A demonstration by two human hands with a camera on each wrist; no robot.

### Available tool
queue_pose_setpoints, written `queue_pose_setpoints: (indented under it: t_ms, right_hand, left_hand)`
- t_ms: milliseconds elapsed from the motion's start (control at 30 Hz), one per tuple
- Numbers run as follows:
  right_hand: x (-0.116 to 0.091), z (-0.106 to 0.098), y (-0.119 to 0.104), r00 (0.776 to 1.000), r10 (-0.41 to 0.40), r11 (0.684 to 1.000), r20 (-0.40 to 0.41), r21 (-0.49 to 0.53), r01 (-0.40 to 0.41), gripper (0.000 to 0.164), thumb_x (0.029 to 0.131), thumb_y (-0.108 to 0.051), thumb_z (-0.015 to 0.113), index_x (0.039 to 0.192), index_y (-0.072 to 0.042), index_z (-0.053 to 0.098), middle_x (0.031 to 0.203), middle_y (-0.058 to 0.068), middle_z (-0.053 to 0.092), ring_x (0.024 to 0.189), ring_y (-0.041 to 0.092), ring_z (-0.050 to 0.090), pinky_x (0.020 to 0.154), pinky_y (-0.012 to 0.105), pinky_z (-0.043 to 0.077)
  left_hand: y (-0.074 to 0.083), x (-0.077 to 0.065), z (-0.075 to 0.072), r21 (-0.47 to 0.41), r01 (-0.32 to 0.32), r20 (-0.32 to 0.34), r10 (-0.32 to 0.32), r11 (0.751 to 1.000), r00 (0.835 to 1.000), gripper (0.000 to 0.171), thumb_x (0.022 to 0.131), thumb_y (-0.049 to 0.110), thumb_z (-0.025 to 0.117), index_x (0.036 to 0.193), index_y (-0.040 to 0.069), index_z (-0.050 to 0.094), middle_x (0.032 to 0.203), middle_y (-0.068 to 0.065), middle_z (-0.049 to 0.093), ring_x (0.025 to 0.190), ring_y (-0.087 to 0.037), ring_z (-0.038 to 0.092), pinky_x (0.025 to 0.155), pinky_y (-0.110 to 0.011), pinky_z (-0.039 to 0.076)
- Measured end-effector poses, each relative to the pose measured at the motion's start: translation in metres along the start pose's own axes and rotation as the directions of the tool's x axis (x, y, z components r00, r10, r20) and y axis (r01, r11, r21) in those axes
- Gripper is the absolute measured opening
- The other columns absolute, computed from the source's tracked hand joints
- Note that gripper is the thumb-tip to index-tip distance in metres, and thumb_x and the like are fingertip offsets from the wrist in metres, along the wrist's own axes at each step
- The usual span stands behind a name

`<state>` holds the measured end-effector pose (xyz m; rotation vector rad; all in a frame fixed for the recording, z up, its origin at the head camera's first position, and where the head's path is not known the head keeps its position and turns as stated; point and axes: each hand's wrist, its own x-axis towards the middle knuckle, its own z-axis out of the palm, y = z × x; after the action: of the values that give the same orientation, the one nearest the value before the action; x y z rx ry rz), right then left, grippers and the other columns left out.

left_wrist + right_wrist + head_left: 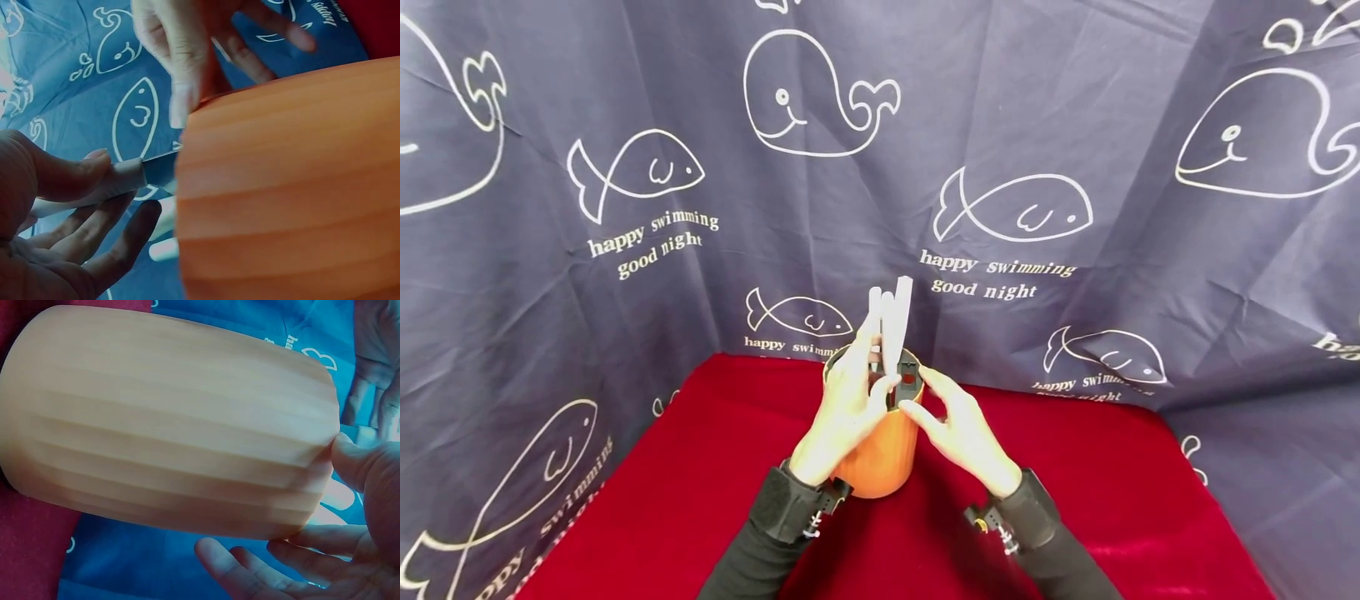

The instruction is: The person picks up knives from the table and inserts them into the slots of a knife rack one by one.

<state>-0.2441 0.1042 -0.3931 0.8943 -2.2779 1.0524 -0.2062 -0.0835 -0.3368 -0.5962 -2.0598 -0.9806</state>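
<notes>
An orange, ribbed, rounded knife holder (880,454) stands upright, its dark slotted top (908,385) facing up. My left hand (847,392) is at its left side and pinches the white handle of a knife (125,178) between thumb and fingers. A short stretch of metal blade (160,167) shows between that handle and the holder's rim; the rest is hidden inside. Two more white handles (164,250) stick out beside it. My right hand (961,425) grips the holder's rim on the right, thumb on the near side and fingers round the far side.
A red cloth (745,467) covers the table under the holder. Behind and at both sides hangs a grey-blue curtain (850,208) with white whale and fish drawings, close behind the holder. Black straps with small cameras (992,521) sit on both wrists.
</notes>
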Motion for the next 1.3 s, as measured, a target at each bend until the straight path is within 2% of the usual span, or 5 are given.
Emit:
queue_pose_setpoints:
  t_ms: [367, 533, 767, 1133, 1300]
  right_hand:
    - [-0.001, 0.0, 0.0, 1.0, -0.002, 1.0, 0.0, -0.009, 0.002, 0.058, 0.086, -0.021, 0.081, 0.137, -0.002, 0.062, 0.138, 0.016, 0.066, 0.129, 0.032, 0.063, 0.109, 0.049, 0.049]
    - [0.0, 0.0, 0.0, 1.0, -0.026, 1.0, -0.002, -0.015, 0.026, 0.059, 0.086, -0.02, 0.081, 0.137, -0.002, 0.061, 0.138, 0.016, 0.066, 0.129, 0.031, 0.063, 0.108, 0.049, 0.05]
    - [0.001, -0.002, 0.0, 1.0, -0.028, 1.0, 0.001, -0.011, 0.028, 0.058, 0.085, -0.021, 0.082, 0.136, -0.003, 0.062, 0.135, 0.015, 0.067, 0.127, 0.03, 0.065, 0.107, 0.047, 0.051]
    - [0.0, -0.003, 0.0, 1.0, 0.004, 1.0, 0.02, -0.022, -0.003, 0.058, 0.085, -0.025, 0.082, 0.136, -0.004, 0.064, 0.135, 0.013, 0.068, 0.127, 0.028, 0.065, 0.108, 0.045, 0.051]
    - [0.001, -0.004, -0.002, 1.0, 0.002, 0.999, 0.014, -0.037, -0.001, 0.057, 0.084, -0.025, 0.083, 0.134, -0.003, 0.065, 0.134, 0.014, 0.068, 0.125, 0.03, 0.066, 0.108, 0.047, 0.051]
  left_hand:
    - [-0.007, -0.011, 0.013, 0.022, 0.054, 0.079, -0.055, 0.998, 0.995, 0.089, 0.079, -0.009, 0.074, 0.156, 0.009, 0.034, 0.121, -0.014, 0.069, 0.099, -0.024, 0.075, 0.091, -0.041, 0.059]
    - [-0.003, -0.009, 0.013, 0.089, 0.084, 0.084, -0.092, 0.992, 0.992, 0.092, 0.08, -0.007, 0.074, 0.158, 0.011, 0.03, 0.116, -0.014, 0.07, 0.1, -0.025, 0.073, 0.089, -0.043, 0.058]
    - [-0.002, -0.006, 0.016, 0.093, 0.081, 0.097, -0.09, 0.992, 0.991, 0.088, 0.08, -0.008, 0.075, 0.156, 0.01, 0.035, 0.112, -0.014, 0.071, 0.096, -0.026, 0.072, 0.084, -0.043, 0.059]
    - [-0.007, 0.0, 0.021, 0.097, 0.151, 0.133, -0.163, 0.984, 0.978, 0.095, 0.081, -0.009, 0.073, 0.16, 0.018, 0.029, 0.112, -0.013, 0.069, 0.094, -0.027, 0.07, 0.081, -0.046, 0.059]
    - [-0.011, 0.001, 0.022, 0.09, 0.121, 0.113, -0.131, 0.988, 0.985, 0.091, 0.081, -0.009, 0.072, 0.159, 0.015, 0.032, 0.109, -0.012, 0.068, 0.093, -0.029, 0.069, 0.083, -0.045, 0.059]
